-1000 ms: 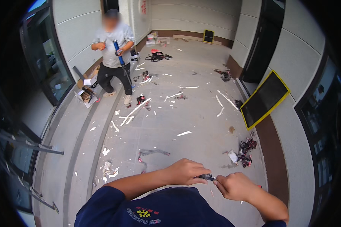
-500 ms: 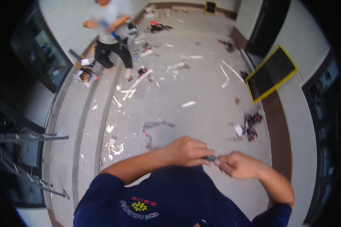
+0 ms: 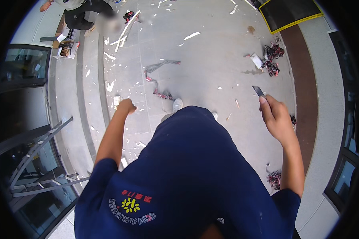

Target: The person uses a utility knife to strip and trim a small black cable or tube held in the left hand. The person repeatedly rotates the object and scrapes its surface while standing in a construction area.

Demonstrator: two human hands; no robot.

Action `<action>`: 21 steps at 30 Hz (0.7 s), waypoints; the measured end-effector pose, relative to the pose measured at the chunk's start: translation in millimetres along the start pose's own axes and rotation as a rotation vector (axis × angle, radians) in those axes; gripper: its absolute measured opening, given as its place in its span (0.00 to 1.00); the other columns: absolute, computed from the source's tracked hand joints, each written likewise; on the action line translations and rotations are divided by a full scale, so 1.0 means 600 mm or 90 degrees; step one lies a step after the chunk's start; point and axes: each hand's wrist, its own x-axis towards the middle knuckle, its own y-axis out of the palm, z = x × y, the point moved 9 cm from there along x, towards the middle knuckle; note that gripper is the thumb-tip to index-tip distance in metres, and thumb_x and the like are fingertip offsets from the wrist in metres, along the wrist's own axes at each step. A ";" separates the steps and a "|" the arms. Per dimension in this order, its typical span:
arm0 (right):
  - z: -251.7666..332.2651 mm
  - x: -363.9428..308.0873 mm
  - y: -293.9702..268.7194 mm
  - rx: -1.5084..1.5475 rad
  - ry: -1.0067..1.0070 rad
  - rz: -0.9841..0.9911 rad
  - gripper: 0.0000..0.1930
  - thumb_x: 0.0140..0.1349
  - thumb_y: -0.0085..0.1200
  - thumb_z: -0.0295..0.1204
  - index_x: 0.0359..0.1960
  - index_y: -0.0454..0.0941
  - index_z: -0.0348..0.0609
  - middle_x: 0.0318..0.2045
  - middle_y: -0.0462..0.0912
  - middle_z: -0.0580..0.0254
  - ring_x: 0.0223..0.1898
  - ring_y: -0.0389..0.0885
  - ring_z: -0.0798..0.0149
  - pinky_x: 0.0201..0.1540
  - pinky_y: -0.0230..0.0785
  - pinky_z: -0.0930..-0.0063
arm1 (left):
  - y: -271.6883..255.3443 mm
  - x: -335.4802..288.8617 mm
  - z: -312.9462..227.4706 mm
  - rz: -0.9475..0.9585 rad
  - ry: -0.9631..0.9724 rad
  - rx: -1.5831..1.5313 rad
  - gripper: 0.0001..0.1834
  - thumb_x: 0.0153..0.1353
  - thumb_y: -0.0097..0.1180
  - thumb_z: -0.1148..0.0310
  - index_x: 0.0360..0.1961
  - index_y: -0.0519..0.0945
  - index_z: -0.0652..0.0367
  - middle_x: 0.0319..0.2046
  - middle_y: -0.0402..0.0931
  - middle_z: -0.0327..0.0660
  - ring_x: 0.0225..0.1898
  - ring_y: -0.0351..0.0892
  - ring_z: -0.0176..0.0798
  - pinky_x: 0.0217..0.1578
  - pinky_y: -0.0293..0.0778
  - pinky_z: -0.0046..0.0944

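Note:
My right hand [image 3: 276, 119] is raised out to the right, its thumb and fingers closed on a utility knife blade [image 3: 258, 91]. The blade is flat and dark grey with a slanted tip, pointing up and left, away from me. Whether a handle lies inside the hand is hidden. Out to the left, my left hand [image 3: 127, 106] hangs over the floor with its fingers curled in. Its palm is turned from view, so anything inside is hidden. The two hands are far apart, on either side of my body.
White scraps [image 3: 192, 36] and a dark-red strip tangle [image 3: 163, 95] litter the grey floor. Another tangle [image 3: 272, 59] lies near the right wall by a yellow-edged black panel [image 3: 291, 14]. On the left are steps [image 3: 89, 79], an open carton [image 3: 68, 49], metal bars [image 3: 36, 155] and a person [image 3: 83, 16].
My hands were together at the dark tool before my body; now they are wide apart, with the blade in the right one. The view has tilted down and moved forward.

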 end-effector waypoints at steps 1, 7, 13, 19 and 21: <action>-0.034 -0.005 0.013 0.046 0.058 0.005 0.20 0.82 0.51 0.40 0.34 0.77 0.36 0.15 0.72 0.54 0.18 0.70 0.55 0.27 0.64 0.59 | -0.007 -0.003 0.003 -0.021 0.005 -0.044 0.25 0.65 0.68 0.52 0.48 0.90 0.67 0.48 0.88 0.62 0.52 0.89 0.64 0.55 0.83 0.56; -0.122 -0.012 0.099 0.184 0.212 0.056 0.15 0.82 0.47 0.37 0.41 0.74 0.37 0.21 0.77 0.59 0.23 0.75 0.63 0.31 0.68 0.63 | -0.105 -0.065 -0.101 -0.123 0.145 -0.404 0.21 0.71 0.64 0.57 0.52 0.86 0.67 0.40 0.89 0.56 0.45 0.90 0.54 0.49 0.82 0.48; -0.074 0.010 0.106 0.127 0.111 0.026 0.09 0.80 0.47 0.32 0.45 0.70 0.38 0.27 0.83 0.51 0.29 0.82 0.50 0.38 0.73 0.54 | -0.297 -0.199 -0.292 -0.134 0.435 -0.759 0.14 0.75 0.64 0.72 0.58 0.80 0.60 0.52 0.89 0.43 0.53 0.85 0.35 0.55 0.77 0.39; -0.045 -0.001 0.084 0.181 0.060 -0.011 0.06 0.80 0.51 0.28 0.45 0.73 0.37 0.27 0.84 0.54 0.26 0.81 0.57 0.34 0.73 0.60 | -0.427 -0.359 -0.360 -0.233 0.677 -0.698 0.16 0.68 0.68 0.79 0.55 0.83 0.57 0.58 0.87 0.47 0.64 0.82 0.41 0.65 0.74 0.43; -0.025 -0.009 0.073 0.215 0.041 -0.029 0.06 0.79 0.53 0.27 0.46 0.76 0.37 0.27 0.84 0.55 0.24 0.81 0.61 0.32 0.73 0.63 | -0.438 -0.375 -0.369 -0.236 0.734 -0.719 0.17 0.65 0.69 0.82 0.54 0.84 0.58 0.59 0.87 0.47 0.65 0.81 0.45 0.66 0.74 0.47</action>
